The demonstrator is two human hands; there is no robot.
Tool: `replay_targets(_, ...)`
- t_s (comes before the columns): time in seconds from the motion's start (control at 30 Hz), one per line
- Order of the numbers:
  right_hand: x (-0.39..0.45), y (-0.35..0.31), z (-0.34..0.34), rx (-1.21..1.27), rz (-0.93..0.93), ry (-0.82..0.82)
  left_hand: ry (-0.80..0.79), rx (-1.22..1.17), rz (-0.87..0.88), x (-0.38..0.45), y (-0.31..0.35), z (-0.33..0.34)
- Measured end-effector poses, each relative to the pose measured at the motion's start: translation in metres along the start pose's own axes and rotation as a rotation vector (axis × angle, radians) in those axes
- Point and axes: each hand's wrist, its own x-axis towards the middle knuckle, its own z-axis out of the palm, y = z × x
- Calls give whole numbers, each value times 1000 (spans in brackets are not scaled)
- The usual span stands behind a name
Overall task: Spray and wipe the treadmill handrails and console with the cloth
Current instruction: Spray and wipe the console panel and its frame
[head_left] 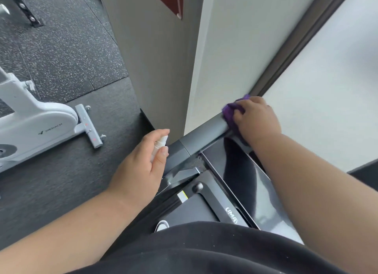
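The right hand (pixel 256 118) presses a purple cloth (pixel 232 112) onto the top bar of the treadmill, its fingers curled over the bunched fabric and holding it against the handrail (pixel 204 133); the left hand (pixel 143 165) grips a small white spray bottle (pixel 158 147) just beside the bar's left end, fingers wrapped round the body and nozzle facing the rail. To wipe well, I judge the cloth should wrap round the tube so the underside gets cleaned too, and travel in one long pass towards the left corner joint; the bottle is best kept clear of the stroke. The rail looks like a smooth, matte, dark grey tube; the console (pixel 243 177) below it is a flat, glossy black panel that mirrors the light, so streaks would show there; the cloth looks soft and plush, likely microfibre; the floor (pixel 67 54) is speckled rubber matting.
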Motion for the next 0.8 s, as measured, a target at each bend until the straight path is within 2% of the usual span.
replay_targets(0.1, 1, 1, 2, 18, 116, 2, -9, 3, -10, -1, 1, 0)
replay_targets(0.17, -9, -10, 7, -17, 63, 55, -1, 8, -21, -1, -1, -3)
replay_targets(0.27, -39, -42, 16, -6, -192, 96, 12, 13, -36, -3, -6, -8)
replay_targets(0.4, -95, -103, 44, 27, -592, -23, 15, 42, -38, -9, -13, -14)
replay_targets(0.47, -120, -122, 56, 27, -710, -92, 13, 67, -35, -12, -16, -17)
replay_targets(0.53, -125, -123, 59, 27, -758, -94, 3, 84, -31, -13, -17, -19)
replay_targets(0.63, -101, -103, 46, 31, -645, -57, -31, 93, -4, -14, -15, -17)
replay_targets(0.8, -38, -33, 17, -52, -180, 70, -112, 125, 77, -15, 6, -5)
